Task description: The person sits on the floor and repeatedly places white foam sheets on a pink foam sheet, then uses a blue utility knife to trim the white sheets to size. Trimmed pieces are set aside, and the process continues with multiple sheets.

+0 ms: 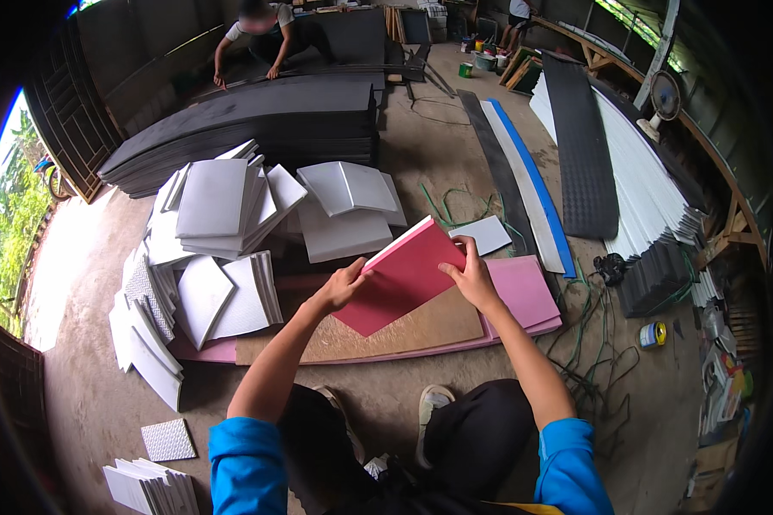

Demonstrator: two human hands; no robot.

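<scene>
Pink foam sheet stack (401,279), square, smooth, both hands gripping

one head-worn fisheye view looks steeply down from above and behind the hands, close over them, facing forward across the floor (421,154); straight edges bow toward the dark rim, forearms entering from below.

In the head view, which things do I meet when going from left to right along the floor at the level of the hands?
Fanned white tiles → left hand → red sheet stack → right hand → pink foam sheet → green cords → yellow tape roll.
</scene>
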